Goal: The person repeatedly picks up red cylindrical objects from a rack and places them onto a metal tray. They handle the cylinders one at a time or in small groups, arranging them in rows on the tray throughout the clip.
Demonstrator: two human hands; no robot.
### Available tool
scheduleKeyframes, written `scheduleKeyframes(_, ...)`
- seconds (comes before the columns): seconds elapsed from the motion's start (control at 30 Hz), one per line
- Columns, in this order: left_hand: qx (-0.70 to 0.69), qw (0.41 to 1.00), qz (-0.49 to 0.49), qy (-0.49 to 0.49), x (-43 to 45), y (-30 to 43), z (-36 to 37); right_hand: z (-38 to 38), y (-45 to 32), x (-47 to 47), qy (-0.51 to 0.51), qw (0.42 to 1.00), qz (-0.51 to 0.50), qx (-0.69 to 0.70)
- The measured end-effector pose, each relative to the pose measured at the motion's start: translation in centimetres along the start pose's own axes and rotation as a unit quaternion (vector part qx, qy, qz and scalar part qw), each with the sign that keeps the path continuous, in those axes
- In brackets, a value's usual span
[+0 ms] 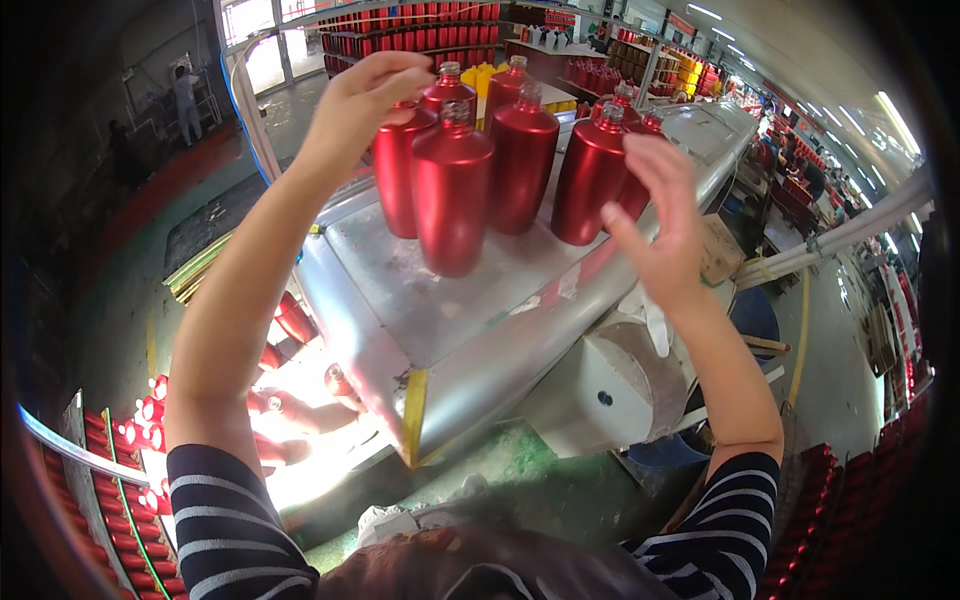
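Several metallic red bottles with clear threaded necks stand upright on a silver metal surface (360, 262). The nearest red bottle (453, 202) is at the front. My left hand (375, 90) is raised at the neck of the left red bottle (397, 180), its fingers apart and partly covering that neck; whether they touch it I cannot tell. My right hand (667, 217), slightly blurred, is open with fingers spread beside the right-hand red bottle (589, 184). Another bottle behind that hand is partly hidden.
Red bottles (281, 409) lie under bright light at lower left. A white curved housing (600, 390) sits below the surface's right edge, near a cardboard box (720, 251). White pipes (832, 240) cross at right. Shelves of red bottles (412, 37) and a distant person (186, 105) are beyond.
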State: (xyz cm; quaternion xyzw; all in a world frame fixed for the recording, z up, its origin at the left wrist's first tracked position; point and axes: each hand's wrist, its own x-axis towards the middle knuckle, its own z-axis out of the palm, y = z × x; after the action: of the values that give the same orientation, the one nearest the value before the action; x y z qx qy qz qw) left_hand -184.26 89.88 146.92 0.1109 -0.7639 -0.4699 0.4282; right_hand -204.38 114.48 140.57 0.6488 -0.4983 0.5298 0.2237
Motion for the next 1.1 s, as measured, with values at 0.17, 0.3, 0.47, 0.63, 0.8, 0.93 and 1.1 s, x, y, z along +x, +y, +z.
scheduleKeyframes(0.17, -0.066, 0.991, -0.094, 0.073, -8.0, -2.4, -8.2, 4.6, -6.8, -3.4, -0.094, 0.975, 0.167, 0.112)
scheduleKeyframes(0.3, -0.149, 0.983, -0.095, 0.057, -17.6, -4.9, -13.9, 7.5, -10.8, -5.6, -0.06, 0.917, 0.348, 0.186)
scheduleKeyframes(0.47, -0.185, 0.956, -0.214, 0.073, -32.2, -6.6, -19.4, 10.6, -16.6, -8.9, -0.053, 0.898, 0.395, 0.187)
scheduleKeyframes(0.63, -0.258, 0.884, -0.369, 0.125, -46.2, -7.2, -21.4, 13.9, -22.4, -12.5, -0.093, 0.874, 0.413, 0.238)
scheduleKeyframes(0.8, -0.298, 0.819, -0.452, 0.192, -59.6, -5.0, -21.7, 18.5, -28.9, -18.8, -0.152, 0.849, 0.4, 0.311)
scheduleKeyframes(0.93, -0.268, 0.792, -0.506, 0.21, -66.5, -4.0, -19.7, 22.9, -36.2, -24.4, -0.127, 0.742, 0.425, 0.503)
scheduleKeyframes(1.1, -0.277, 0.797, -0.527, 0.101, -72.0, -0.6, -18.8, 25.0, -46.4, -29.5, -0.207, 0.664, 0.463, 0.549)
